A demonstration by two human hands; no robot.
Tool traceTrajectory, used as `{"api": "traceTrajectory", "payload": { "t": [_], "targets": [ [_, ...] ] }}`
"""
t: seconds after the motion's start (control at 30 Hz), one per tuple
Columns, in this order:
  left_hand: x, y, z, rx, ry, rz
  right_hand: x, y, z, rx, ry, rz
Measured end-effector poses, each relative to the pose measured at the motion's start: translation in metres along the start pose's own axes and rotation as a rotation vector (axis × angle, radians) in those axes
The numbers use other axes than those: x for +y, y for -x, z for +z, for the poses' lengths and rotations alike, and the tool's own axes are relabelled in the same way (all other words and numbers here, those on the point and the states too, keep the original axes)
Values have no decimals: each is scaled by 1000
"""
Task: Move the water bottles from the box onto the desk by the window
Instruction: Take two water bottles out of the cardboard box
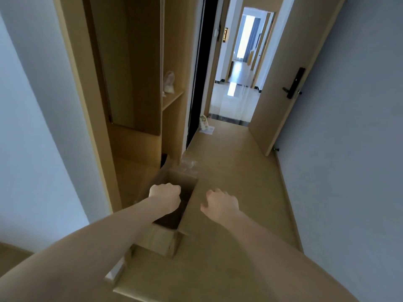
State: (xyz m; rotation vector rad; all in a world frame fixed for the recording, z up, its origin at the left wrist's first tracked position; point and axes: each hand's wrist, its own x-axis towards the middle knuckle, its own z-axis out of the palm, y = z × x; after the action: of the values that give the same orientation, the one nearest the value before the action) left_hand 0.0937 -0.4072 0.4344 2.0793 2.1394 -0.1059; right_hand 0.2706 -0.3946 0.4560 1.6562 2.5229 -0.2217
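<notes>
On floor beside wardrobe (135,83): cardboard box (161,240), flaps open, interior dark, bottles not visible. Left hand (165,198) over opening, fingers curled, contents indiscernible. Right hand (220,202) beside box, fingers relaxed, empty.

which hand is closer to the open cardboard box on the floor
Left. The left hand, fingers curled, is over the dark opening of the cardboard box. The right hand hangs just past the box's right edge, above the floor.
</notes>
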Motion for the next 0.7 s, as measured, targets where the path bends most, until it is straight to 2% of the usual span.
{"api": "traceTrajectory", "payload": {
  "t": [0.13,0.37,0.7],
  "targets": [
    [-10,-84,-29,39,-6,-19,16,-85,-26,8,2,12],
    [-29,-191,-21,-56,31,-103,46,-214,-23,-107,4,-73],
    [-55,-320,-21,-114,182,-469,80,-411,-39,-166,146,-418]
  ]
}}
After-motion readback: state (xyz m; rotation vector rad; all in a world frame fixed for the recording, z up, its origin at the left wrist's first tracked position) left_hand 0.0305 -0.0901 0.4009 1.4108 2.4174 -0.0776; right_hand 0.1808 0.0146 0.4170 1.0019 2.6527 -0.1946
